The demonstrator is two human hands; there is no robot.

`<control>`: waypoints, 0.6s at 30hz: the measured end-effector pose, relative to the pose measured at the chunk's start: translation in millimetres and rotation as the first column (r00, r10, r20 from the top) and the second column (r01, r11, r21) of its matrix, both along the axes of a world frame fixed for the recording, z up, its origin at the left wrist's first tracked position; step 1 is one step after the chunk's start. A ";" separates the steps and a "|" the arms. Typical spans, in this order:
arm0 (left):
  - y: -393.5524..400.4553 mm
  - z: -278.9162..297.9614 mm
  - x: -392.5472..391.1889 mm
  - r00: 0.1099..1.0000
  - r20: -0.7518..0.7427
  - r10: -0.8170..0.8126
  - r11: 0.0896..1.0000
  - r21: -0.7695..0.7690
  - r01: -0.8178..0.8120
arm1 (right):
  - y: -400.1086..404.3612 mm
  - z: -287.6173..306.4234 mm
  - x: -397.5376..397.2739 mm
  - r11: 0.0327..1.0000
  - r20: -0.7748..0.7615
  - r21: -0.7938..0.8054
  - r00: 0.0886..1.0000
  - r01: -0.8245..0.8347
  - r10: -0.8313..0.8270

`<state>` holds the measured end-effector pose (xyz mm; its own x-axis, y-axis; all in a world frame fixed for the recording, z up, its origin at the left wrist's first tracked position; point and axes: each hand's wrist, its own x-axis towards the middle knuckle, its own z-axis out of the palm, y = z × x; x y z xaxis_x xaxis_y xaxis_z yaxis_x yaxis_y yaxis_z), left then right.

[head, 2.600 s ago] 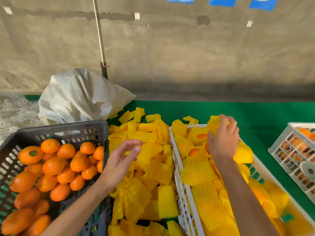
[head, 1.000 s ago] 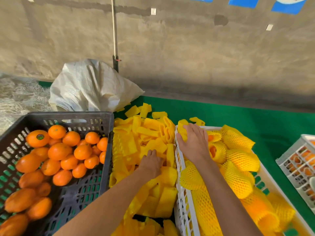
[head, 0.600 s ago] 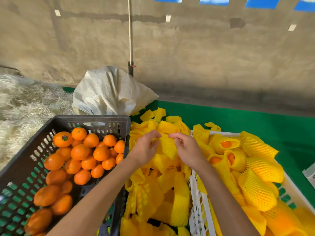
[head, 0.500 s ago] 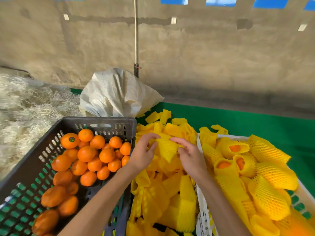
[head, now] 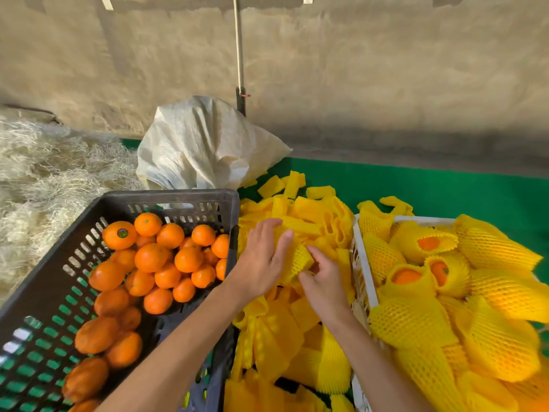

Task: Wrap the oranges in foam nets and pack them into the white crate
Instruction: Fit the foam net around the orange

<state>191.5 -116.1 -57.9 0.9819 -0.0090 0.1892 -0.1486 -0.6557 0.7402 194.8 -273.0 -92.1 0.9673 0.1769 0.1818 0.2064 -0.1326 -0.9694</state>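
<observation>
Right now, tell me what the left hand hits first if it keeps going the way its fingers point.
Probably the loose foam nets just beyond the left hand; depth is unclear.

White woven sack (head: 205,150) slumped against rough concrete wall (head: 356,69), thin pole (head: 238,49) upright behind it, pale straw heap (head: 44,179) at left, green counter covering (head: 430,188).

Bare concrete wall (head: 386,69), green mat (head: 445,191)
</observation>
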 end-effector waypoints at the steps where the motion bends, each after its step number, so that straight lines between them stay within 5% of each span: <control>1: -2.9 0.1 -2.2 0.995 -0.075 -0.070 0.996 0.048 0.074 | -1.3 0.7 0.6 0.999 0.003 -0.009 0.999 0.032 -0.032; 4: -9.0 0.8 -5.4 0.943 -0.275 -0.189 0.968 0.112 0.227 | -7.4 -2.1 2.3 0.995 0.022 -0.061 0.997 0.074 -0.073; 9: 1.1 -3.2 0.9 0.984 -0.083 -0.159 0.986 0.030 0.161 | -6.9 -0.2 2.9 0.981 -0.005 -0.037 0.982 0.190 -0.190; 12: 2.8 -6.8 3.0 0.999 -0.050 -0.006 1.000 0.031 0.008 | -11.8 7.5 1.2 0.935 0.290 -0.183 0.926 0.303 -0.243; 15: 4.3 -4.9 7.9 0.991 -0.054 0.124 0.988 -0.087 -0.128 | -13.7 14.5 -0.6 0.896 0.647 -0.297 0.760 0.331 -0.066; 18: 7.0 -0.1 9.1 0.990 -0.067 0.125 0.958 -0.251 -0.138 | -8.0 12.3 -0.4 0.896 0.649 -0.344 0.761 0.279 0.012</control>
